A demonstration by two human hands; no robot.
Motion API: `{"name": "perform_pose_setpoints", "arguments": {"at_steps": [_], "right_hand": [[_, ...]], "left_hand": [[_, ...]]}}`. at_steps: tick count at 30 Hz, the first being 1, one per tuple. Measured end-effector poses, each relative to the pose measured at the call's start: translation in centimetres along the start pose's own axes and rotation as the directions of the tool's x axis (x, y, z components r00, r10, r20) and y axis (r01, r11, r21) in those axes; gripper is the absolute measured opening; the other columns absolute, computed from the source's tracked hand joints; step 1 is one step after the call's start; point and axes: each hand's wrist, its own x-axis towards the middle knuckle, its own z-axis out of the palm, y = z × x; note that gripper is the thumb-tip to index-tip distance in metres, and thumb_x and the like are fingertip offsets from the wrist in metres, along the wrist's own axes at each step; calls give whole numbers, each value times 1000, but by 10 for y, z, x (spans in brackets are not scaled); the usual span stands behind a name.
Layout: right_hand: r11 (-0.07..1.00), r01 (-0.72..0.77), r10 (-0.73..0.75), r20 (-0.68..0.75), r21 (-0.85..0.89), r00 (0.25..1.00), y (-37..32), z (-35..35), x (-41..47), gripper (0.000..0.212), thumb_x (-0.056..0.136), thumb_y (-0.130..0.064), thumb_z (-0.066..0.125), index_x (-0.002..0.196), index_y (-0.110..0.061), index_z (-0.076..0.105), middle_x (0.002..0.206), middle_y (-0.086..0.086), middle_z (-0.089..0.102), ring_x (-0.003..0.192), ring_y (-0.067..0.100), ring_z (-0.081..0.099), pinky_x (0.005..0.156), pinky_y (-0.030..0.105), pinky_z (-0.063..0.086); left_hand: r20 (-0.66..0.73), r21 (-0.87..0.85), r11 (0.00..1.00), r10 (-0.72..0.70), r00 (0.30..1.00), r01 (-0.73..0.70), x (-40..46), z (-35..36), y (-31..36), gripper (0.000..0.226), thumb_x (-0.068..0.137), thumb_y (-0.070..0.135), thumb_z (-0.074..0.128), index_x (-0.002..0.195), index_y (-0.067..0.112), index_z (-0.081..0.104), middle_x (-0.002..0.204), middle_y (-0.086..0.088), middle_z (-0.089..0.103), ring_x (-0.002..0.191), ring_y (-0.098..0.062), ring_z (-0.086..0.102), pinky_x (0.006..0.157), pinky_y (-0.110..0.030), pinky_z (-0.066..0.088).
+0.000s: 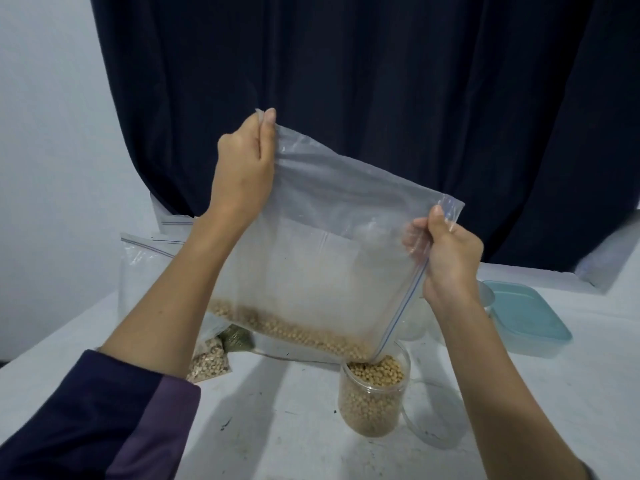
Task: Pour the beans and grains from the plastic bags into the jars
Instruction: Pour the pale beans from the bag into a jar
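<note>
Pouring goes best slowly: left hand (242, 161) pinches the zip bag (322, 258) by its raised corner, right hand (446, 254) pinches the mouth edge, lowest corner over the nearly full jar (374, 396) on the desk (277, 427); ease off before beans (294, 327) overflow.

I see the left hand (242, 164) high in the upper middle of the frame, pinching the bottom corner of a clear zip bag (322, 244). The right hand (446, 258), lower and to the right, grips the bag's zipper edge. The bag hangs tilted, its lowest corner right at the mouth of a clear jar (374, 396) near the bottom centre. Yellow beans (294, 332) line the bag's lower edge, and the jar is nearly full of them. At left on the white table (277, 427) lie smaller bags (207, 362) of grains, one possibly green. A teal-lidded container (526, 317) sits at right.
</note>
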Motion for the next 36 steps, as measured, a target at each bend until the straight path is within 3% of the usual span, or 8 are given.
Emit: {"name": "perform_pose_setpoints", "arguments": {"at_steps": [5, 9, 36], "right_hand": [[1000, -7, 7, 1, -17, 1000, -1, 1, -1, 34, 99, -24, 53, 71, -7, 61, 65, 4, 64, 43, 4, 59, 49, 15, 50], [999, -32, 32, 39, 3, 999, -2, 4, -3, 35, 99, -24, 53, 68, -9, 59, 53, -4, 64, 43, 4, 59, 49, 17, 51], [998, -10, 14, 83, -55, 996, -7, 16, -7, 34, 99, -23, 52, 71, -6, 60, 60, 1, 62, 42, 4, 57, 51, 17, 51]], "left_hand": [[-1, 5, 1000, -1, 1000, 1, -1, -2, 0, 45, 104, 22, 35, 60, 22, 23, 55, 6, 25, 43, -4, 26, 45, -16, 23], [-17, 0, 1000, -11, 1000, 11, -2, -5, 0, 45, 104, 21, 35, 60, 21, 23, 55, 6, 25, 43, -4, 28, 45, -15, 25], [-67, -4, 999, -33, 997, 32, -5, -15, -8, 46, 103, 19, 35, 59, 22, 22, 55, 8, 25, 43, -1, 30, 47, -14, 26]]}}
